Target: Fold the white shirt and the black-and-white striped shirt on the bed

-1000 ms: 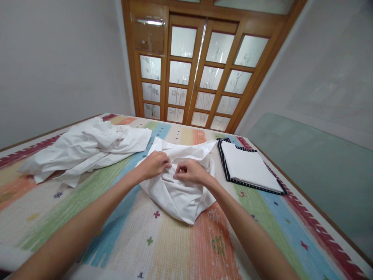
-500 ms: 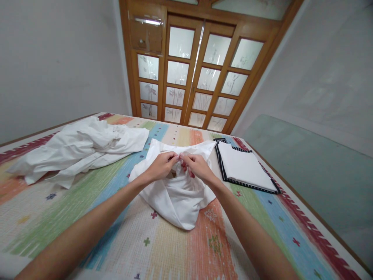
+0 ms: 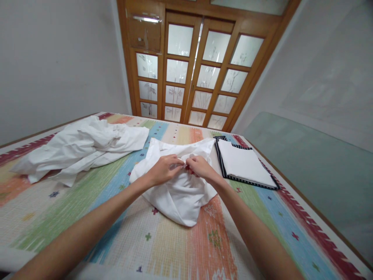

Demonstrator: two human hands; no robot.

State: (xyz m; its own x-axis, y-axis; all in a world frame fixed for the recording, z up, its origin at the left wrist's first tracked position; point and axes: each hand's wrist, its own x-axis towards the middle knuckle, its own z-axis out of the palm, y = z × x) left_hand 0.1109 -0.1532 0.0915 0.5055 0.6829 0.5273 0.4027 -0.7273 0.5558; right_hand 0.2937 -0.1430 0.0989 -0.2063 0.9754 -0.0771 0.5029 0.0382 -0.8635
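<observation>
A white shirt [image 3: 186,206] lies bunched in the middle of the patterned bedspread, its two far corners pointing toward the door. Over its centre, my left hand [image 3: 168,167] pinches a bit of the white cloth between thumb and fingertips. My right hand [image 3: 199,166] meets it there, with curled fingers closed on the same spot. Fingertips of both hands almost touch. The exact part of the cloth between them is too small and covered to make out.
A crumpled white garment [image 3: 87,146] lies to the left. On the right is a neatly folded white garment with black striped trim [image 3: 246,163]. The colourful striped bedspread [image 3: 116,217] lies beneath everything. Walls flank the bed, and a wooden glass-paned door [image 3: 186,70] stands beyond.
Both hands have shifted slightly right and lower over the shirt, still pinching. My left fingers are more extended, and the gap in the cloth below the hands no longer shows.
</observation>
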